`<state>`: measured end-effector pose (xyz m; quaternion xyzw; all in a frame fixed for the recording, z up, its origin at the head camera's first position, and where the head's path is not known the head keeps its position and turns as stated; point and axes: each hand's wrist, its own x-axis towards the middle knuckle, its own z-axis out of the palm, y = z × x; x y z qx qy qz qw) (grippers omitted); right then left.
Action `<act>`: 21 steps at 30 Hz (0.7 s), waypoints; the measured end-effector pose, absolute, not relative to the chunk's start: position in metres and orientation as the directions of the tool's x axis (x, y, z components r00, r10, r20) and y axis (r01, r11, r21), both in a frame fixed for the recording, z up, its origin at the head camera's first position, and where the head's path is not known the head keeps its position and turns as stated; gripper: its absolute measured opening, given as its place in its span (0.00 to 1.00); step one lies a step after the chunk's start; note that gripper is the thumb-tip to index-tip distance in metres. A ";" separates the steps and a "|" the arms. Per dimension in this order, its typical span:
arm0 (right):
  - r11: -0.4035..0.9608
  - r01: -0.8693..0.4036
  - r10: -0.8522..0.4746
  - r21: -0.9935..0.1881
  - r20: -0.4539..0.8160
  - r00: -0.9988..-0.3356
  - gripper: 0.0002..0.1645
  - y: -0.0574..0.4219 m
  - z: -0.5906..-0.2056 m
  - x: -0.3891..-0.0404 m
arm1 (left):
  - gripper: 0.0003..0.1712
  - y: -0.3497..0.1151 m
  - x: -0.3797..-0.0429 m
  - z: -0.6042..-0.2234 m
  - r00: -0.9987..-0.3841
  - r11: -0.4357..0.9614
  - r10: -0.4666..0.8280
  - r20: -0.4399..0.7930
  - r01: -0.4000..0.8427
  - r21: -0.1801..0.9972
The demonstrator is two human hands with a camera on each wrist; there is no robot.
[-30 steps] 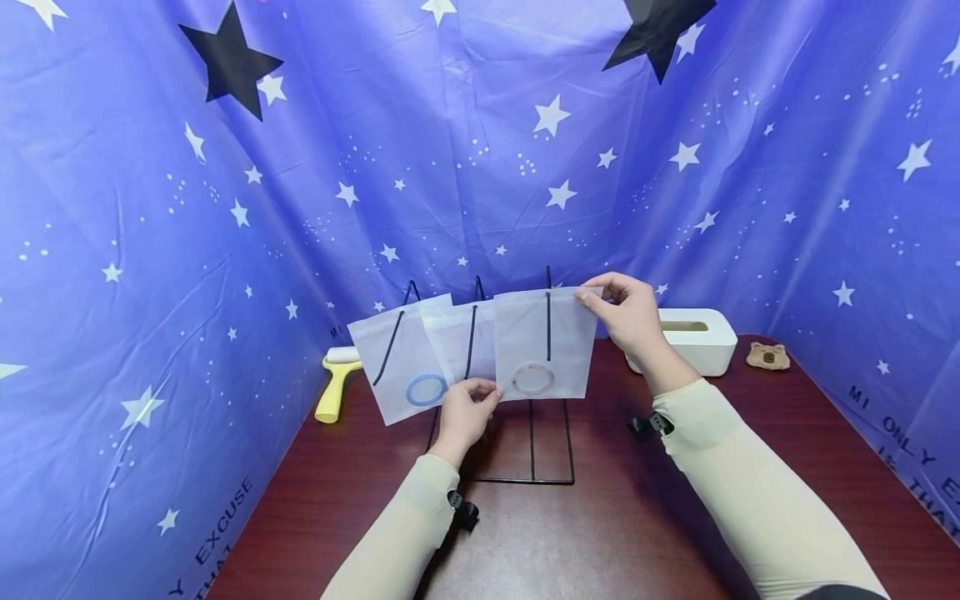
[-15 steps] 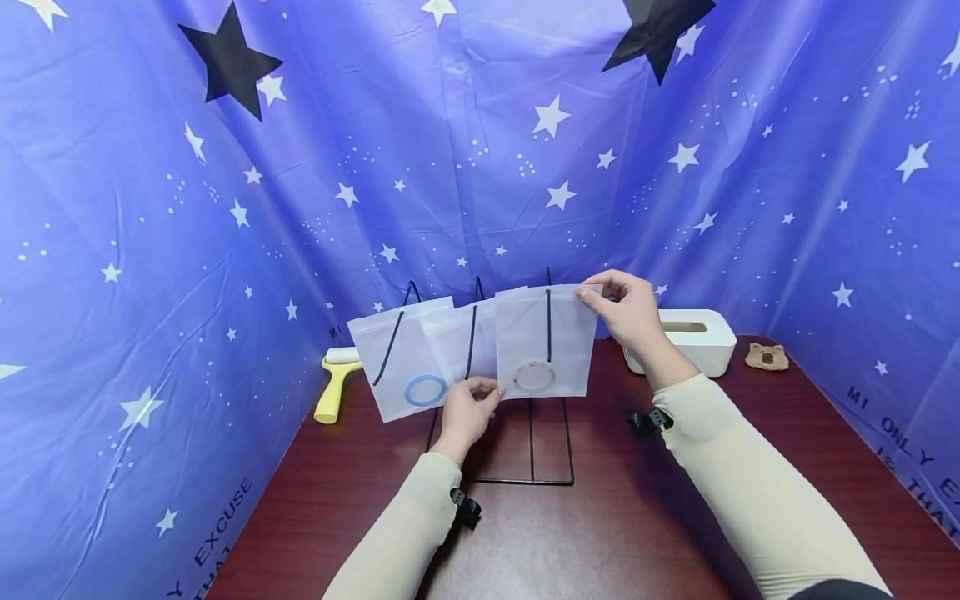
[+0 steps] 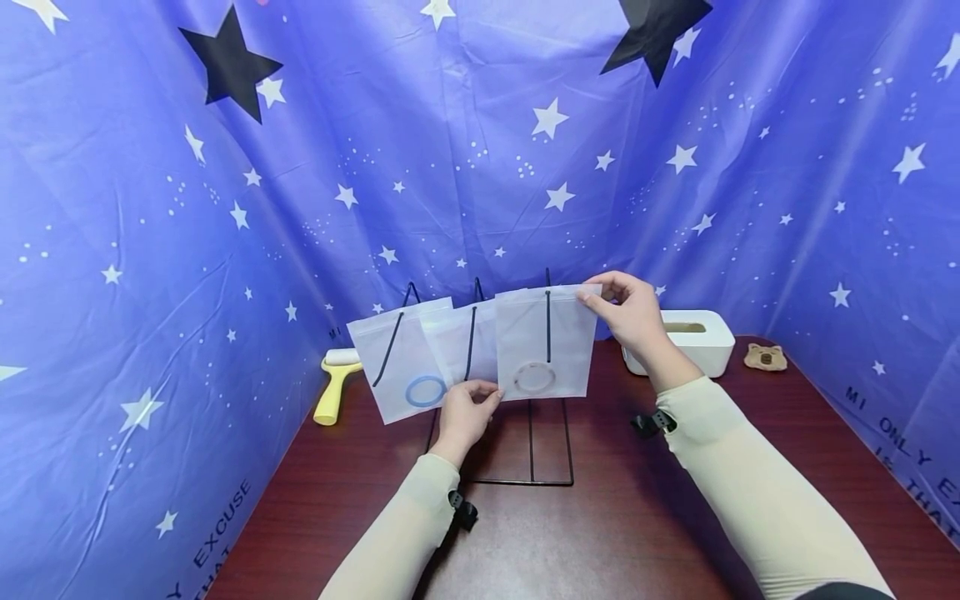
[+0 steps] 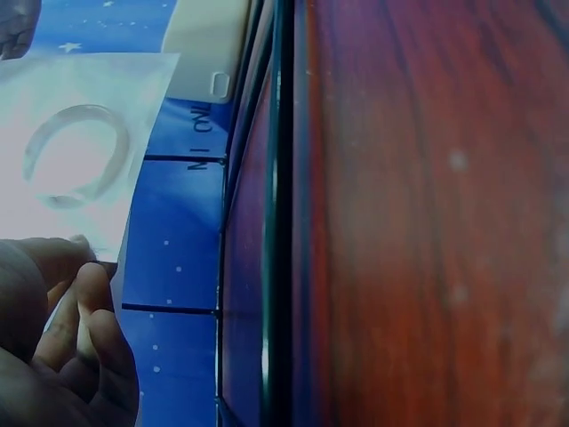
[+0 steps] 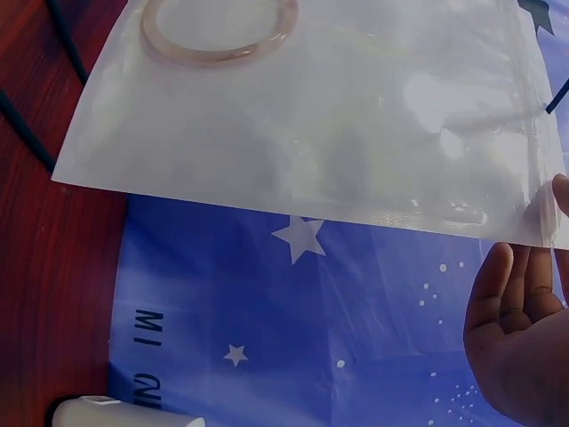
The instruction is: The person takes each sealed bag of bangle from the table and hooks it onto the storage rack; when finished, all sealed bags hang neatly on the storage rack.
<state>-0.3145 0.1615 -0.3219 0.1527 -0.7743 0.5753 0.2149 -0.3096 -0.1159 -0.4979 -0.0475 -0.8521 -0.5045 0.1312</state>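
Observation:
A frosted zip bag (image 3: 566, 346) with a pale, brownish-flecked bangle (image 3: 534, 377) inside hangs from the right hook of a black wire rack (image 3: 517, 482). My right hand (image 3: 626, 312) pinches its top right corner. At its lower left corner, my left hand (image 3: 467, 417) pinches the edge between thumb and fingertips, as the left wrist view also shows. Two more frosted bags hang to the left, partly overlapping. The leftmost bag (image 3: 375, 342) holds a blue bangle (image 3: 426, 391). The middle bag (image 3: 453, 329) is partly covered, and its lower part is behind my left hand.
A yellow-handled lint roller (image 3: 335, 387) lies at the table's left edge. Behind my right wrist stands a white tissue box (image 3: 708, 342), with a small brown bear-face item (image 3: 766, 357) to its right. A blue star-printed curtain (image 3: 480, 150) surrounds the dark red table (image 3: 585, 533).
The right bag has shifted very slightly, its left edge moving a touch to the right. Both hands keep their pinch on its corners and otherwise stay nearly still.

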 end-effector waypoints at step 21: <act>0.337 -0.484 -0.003 -0.807 0.513 -0.858 0.18 0.182 -0.343 -0.318 | 0.06 -0.129 -0.298 -0.498 -0.954 0.547 -0.010 0.300 0.246 0.800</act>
